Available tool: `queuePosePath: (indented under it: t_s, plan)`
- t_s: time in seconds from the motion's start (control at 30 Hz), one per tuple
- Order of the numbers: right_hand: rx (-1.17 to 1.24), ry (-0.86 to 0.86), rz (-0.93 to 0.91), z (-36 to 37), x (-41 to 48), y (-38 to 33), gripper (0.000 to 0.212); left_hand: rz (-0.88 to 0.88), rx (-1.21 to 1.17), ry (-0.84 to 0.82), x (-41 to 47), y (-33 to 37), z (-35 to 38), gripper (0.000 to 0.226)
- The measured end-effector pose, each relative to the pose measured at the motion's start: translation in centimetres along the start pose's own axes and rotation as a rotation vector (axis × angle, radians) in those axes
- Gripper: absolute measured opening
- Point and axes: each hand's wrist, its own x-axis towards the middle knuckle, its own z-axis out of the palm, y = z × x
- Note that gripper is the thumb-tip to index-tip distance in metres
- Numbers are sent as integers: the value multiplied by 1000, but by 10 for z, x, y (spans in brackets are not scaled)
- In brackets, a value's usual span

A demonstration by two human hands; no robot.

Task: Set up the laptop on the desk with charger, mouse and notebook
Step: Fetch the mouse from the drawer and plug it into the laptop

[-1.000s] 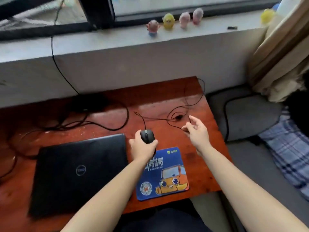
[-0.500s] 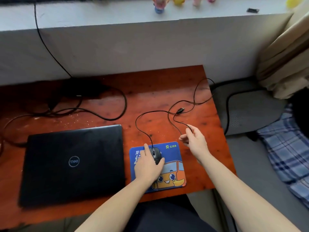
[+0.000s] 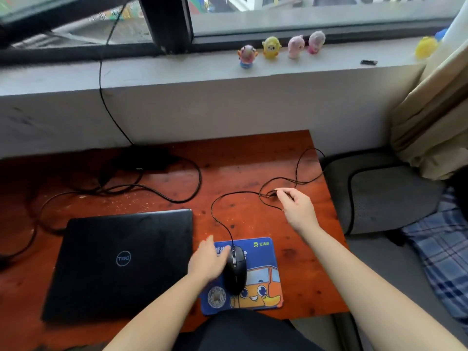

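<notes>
Wooden desk (image 3: 253, 158), closed black laptop (image 3: 121, 262), blue mouse pad (image 3: 263, 259), loose cables (image 3: 177, 197)

Four small toy figures (image 3: 271, 48) stand in a row on the windowsill (image 3: 177, 72), far beyond the fingers of the right hand (image 3: 300, 211). Right of those fingers lie a grey cushion (image 3: 390, 196) and plaid cloth (image 3: 443, 249), with a beige curtain (image 3: 435, 110) hanging above.

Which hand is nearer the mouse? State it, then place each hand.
Left. The left hand lies right beside the mouse, at its left side over the mouse pad; the right hand is farther back and right, pinching the mouse cable near its plug.
</notes>
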Motion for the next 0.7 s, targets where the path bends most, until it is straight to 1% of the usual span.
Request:
queuePosePath:
  t_s: [0.03, 0.1, 0.2, 0.27, 0.3, 0.37, 0.4, 0.43, 0.5, 0.53, 0.57, 0.6, 0.63, 0.7]
  plan:
    - [-14, -20, -20, 0, 6, -8, 19, 0, -8, 73, 6, -1, -13, 77]
    - [40, -97, -92, -5, 6, -26, 15, 24, -42, 203, 8, 5, -44, 75]
    - [138, -239, -198, -7, 8, -54, 16, 164, -85, 314, 14, 22, -86, 88]
    - [186, -325, -247, -6, 4, -69, 18, 275, -59, 356, 12, 33, -108, 100]
    - [198, -357, -263, -5, 1, -74, 18, 326, -32, 353, 11, 38, -115, 104]
    - [223, -424, -298, -2, -2, -82, 19, 395, 1, 316, 8, 47, -125, 104]
    - [237, -461, -303, -1, -4, -84, 19, 420, -22, 295, 5, 50, -127, 96]
    - [249, -496, -304, 2, -6, -86, 19, 450, -57, 291, 3, 52, -129, 80]
    - [240, -517, -302, 7, -7, -87, 19, 501, -108, 360, -2, 50, -131, 34]
    - [202, -494, -317, 10, -6, -85, 17, 500, -124, 427, -3, 46, -132, 25]
    - [118, -447, -359, 13, -3, -82, 15, 475, -149, 499, -4, 39, -132, 23]
    - [-29, -385, -429, 15, 1, -76, 13, 432, -189, 572, -6, 31, -134, 22]
    - [-237, -319, -521, 16, 6, -70, 13, 388, -226, 638, -7, 23, -137, 22]
    - [-675, -179, -758, 23, 13, -60, 21, 280, -258, 713, -10, -1, -148, 22]
